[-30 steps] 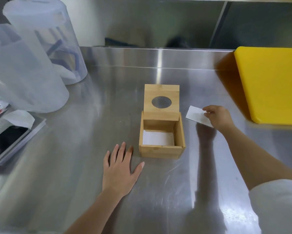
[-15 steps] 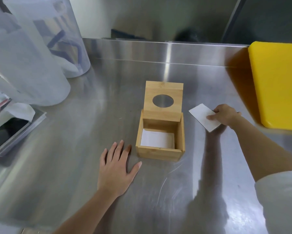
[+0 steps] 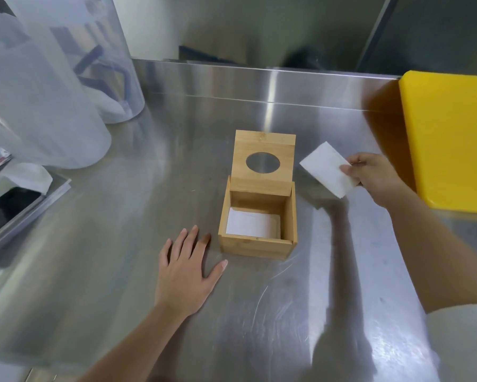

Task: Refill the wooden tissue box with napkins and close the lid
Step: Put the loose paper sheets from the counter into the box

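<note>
A square wooden tissue box [image 3: 256, 245] stands in the middle of the steel counter [image 3: 121, 244]. Its hinged lid [image 3: 263, 146], with an oval hole, stands upright at the back. A white napkin [image 3: 252, 224] lies flat on the box floor. My right hand [image 3: 375, 176] is to the right of the box, above the counter, pinching a folded white napkin [image 3: 325, 168] by its near edge. My left hand [image 3: 186, 271] lies flat on the counter just left of the box, fingers spread, holding nothing.
A thick yellow board [image 3: 452, 139] lies at the right edge. Two tall translucent plastic containers [image 3: 41, 86] stand at the back left. A flat tray with a crumpled tissue [image 3: 28, 177] sits at the far left. A raised steel ledge runs along the counter's back.
My right hand has lifted the folded napkin off the counter and turned it up beside the lid. The left hand has stayed flat in place.
</note>
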The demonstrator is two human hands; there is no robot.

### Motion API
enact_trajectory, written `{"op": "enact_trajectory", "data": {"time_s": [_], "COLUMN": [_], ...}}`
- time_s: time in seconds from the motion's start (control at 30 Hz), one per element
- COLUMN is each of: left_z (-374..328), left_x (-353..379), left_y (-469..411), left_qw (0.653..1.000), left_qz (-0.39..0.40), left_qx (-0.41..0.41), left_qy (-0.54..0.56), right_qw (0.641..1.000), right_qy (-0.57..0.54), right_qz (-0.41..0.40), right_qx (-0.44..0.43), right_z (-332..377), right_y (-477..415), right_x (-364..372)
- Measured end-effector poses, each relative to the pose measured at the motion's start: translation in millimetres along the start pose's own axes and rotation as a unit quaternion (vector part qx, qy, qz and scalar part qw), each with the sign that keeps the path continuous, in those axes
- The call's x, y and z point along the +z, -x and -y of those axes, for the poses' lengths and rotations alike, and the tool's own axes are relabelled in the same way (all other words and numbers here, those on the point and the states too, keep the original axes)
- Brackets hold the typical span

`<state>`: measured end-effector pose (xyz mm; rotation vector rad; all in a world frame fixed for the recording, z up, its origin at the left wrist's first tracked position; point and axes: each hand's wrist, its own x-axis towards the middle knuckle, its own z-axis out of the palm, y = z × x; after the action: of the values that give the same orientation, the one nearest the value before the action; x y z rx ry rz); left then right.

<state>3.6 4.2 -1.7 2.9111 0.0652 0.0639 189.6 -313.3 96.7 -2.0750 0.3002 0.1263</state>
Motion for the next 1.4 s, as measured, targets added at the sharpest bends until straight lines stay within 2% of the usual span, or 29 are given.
{"op": "enact_trajectory", "data": {"time_s": [0.2, 0.27, 0.37, 0.47, 0.6, 0.7, 0.93, 1.0, 1.13, 1.27, 1.4], "left_z": [0.2, 0.6, 0.3, 0.4, 1.1, 0.9, 2.1, 2.0, 1.8, 2.1, 1.9], "left_x": [1.9, 1.4, 1.3, 1.7, 2.2, 2.2, 3.7, 3.9, 4.1, 2.9, 1.6], "left_y": [-1.0, -0.3, 0.2, 0.0, -0.4, 0.0, -0.2, 0.3, -0.6, -0.9, -0.7], "left_qw": [1.000, 1.000, 1.000, 1.000, 1.000, 1.000, 1.000, 1.000, 1.000, 1.000, 1.000], "left_qz": [-0.006, -0.011, -0.008, -0.009, -0.002, -0.004, -0.008, -0.007, -0.008, -0.007, -0.003], "left_qx": [-0.002, -0.003, 0.002, 0.001, -0.001, -0.002, 0.002, 0.004, 0.006, 0.010, 0.010], "left_qy": [-0.008, -0.008, -0.010, -0.009, -0.021, -0.018, -0.015, -0.013, -0.015, -0.018, -0.016], "right_qw": [0.971, 0.959, 0.944, 0.930, 0.924, 0.902, 0.800, 0.782, 0.778, 0.758, 0.768], "right_qy": [-0.201, -0.186, -0.091, 0.041, 0.115, 0.232, 0.501, 0.528, 0.535, 0.561, 0.552], "right_qz": [0.126, 0.201, 0.301, 0.344, 0.343, 0.329, 0.262, 0.248, 0.217, 0.192, 0.194], "right_qx": [-0.042, -0.074, -0.099, -0.126, -0.124, -0.153, -0.201, -0.219, -0.247, -0.270, -0.261], "right_z": [37.6, 50.3, 64.4, 68.5, 64.6, 64.7, 51.2, 48.0, 44.4, 41.7, 43.1], "right_y": [30.1, 45.7, 67.4, 82.3, 89.2, 91.1, 94.7, 96.2, 92.0, 89.4, 90.8], "right_x": [-7.4, -0.7, 19.0, 48.9, 79.8, 94.4, 124.3, 128.0, 130.3, 133.8, 132.9]}}
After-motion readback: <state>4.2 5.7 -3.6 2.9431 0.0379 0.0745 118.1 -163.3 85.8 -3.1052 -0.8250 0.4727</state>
